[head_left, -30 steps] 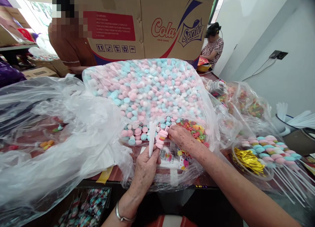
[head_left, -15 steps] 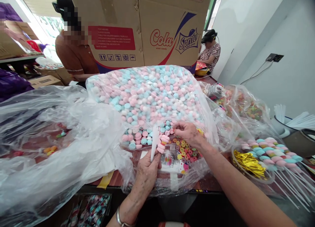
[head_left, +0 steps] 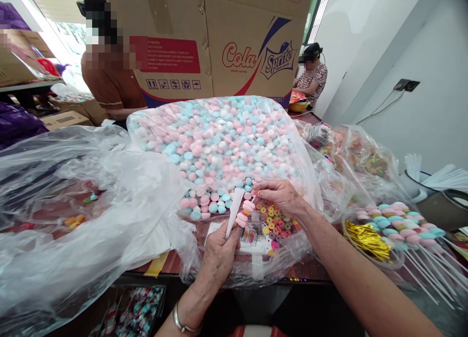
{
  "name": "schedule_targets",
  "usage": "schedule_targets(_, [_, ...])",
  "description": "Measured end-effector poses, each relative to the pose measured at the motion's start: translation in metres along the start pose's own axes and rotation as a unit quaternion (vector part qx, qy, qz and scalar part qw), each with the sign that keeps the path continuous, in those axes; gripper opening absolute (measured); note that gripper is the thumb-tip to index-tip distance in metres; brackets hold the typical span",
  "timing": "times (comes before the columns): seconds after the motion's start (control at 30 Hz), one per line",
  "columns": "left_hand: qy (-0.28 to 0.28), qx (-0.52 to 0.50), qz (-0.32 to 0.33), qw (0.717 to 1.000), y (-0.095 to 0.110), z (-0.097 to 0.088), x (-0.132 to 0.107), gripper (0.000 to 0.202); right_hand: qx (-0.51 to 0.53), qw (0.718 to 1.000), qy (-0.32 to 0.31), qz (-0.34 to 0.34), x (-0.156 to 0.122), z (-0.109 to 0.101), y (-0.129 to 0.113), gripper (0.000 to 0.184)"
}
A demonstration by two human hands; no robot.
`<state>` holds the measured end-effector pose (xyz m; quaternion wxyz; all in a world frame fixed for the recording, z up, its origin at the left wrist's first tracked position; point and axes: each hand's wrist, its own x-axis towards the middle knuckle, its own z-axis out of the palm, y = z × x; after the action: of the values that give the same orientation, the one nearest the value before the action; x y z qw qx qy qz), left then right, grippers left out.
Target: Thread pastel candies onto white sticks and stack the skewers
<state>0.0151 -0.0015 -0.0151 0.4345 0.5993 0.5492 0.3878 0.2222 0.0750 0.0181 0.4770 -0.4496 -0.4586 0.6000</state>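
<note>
My left hand (head_left: 218,254) is closed around a bundle of white sticks (head_left: 236,206) and a candy skewer (head_left: 242,218). Pink marshmallows are threaded on that skewer, with an orange-yellow piece between them. At the skewer's upper end, my right hand (head_left: 281,196) pinches a small reddish gummy ring (head_left: 255,193), partly covered by the fingers. Below the right hand lie loose, multicoloured gummy rings (head_left: 278,221). Pink, blue and white marshmallows (head_left: 215,198) spill toward me from a large clear bag (head_left: 226,137).
Finished-looking marshmallow skewers (head_left: 405,225) lie at the right beside a tub of gold twist ties (head_left: 367,240). A pot (head_left: 444,208) holds white sticks. Crumpled plastic (head_left: 120,205) covers the left. A big carton (head_left: 175,30) stands behind; two people are beyond it.
My right hand has moved slightly left to the skewer's upper end, bringing a reddish gummy ring there. The stick bundle and skewer in my left hand now tilt more to the right.
</note>
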Motion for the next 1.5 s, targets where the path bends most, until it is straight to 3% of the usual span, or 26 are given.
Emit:
schedule_targets(0.33, [0.004,-0.018,-0.016,1.0,-0.004,0.002,0.0,0.031,-0.022,1.0,0.002,0.007,0.001,0.0,0.003,0.031])
schedule_targets(0.53, [0.009,-0.011,-0.015,1.0,0.004,-0.001,-0.001,0.032,-0.141,0.986,-0.08,-0.041,-0.006,0.001,0.005,0.025])
schedule_targets(0.7, [0.019,-0.021,-0.016,0.999,0.002,-0.001,0.0,0.031,-0.123,0.983,-0.132,-0.018,-0.016,0.007,0.01,0.027])
schedule_targets(0.77, [0.027,-0.036,-0.023,0.999,-0.003,0.0,0.001,0.03,-0.1,0.988,-0.116,-0.029,-0.014,0.008,0.008,0.035])
schedule_targets(0.83, [0.046,-0.064,-0.039,0.996,-0.01,0.002,0.002,0.032,-0.118,0.99,-0.046,-0.065,-0.007,0.007,0.003,0.039])
schedule_targets(0.9, [0.069,-0.091,-0.053,0.992,-0.018,0.004,0.003,0.037,-0.254,0.962,0.026,-0.094,0.002,0.006,-0.003,0.035])
schedule_targets(0.97, [0.084,-0.108,-0.059,0.989,-0.024,0.005,0.003,0.039,-0.471,0.877,0.05,-0.084,0.011,0.008,-0.007,0.028])
schedule_targets(1.03, [0.088,-0.117,-0.061,0.987,-0.027,0.006,0.004,0.041,-0.614,0.786,0.039,-0.057,0.017,0.014,-0.006,0.023])
schedule_targets(1.23, [0.077,-0.125,-0.073,0.986,-0.025,0.005,0.003,0.046,-0.712,0.7,0.037,-0.045,0.017,0.031,0.009,0.029])
schedule_targets(1.3, [0.083,-0.122,-0.072,0.986,-0.025,0.005,0.003,0.048,-0.72,0.69,0.025,-0.06,0.017,0.028,0.012,0.028])
schedule_targets(1.37, [0.091,-0.12,-0.071,0.986,-0.026,0.006,0.003,0.049,-0.707,0.703,0.016,-0.073,0.017,0.021,0.012,0.027])
schedule_targets(1.5, [0.097,-0.121,-0.069,0.986,-0.026,0.007,0.003,0.048,-0.649,0.752,-0.004,-0.113,0.018,0.005,0.013,0.021])
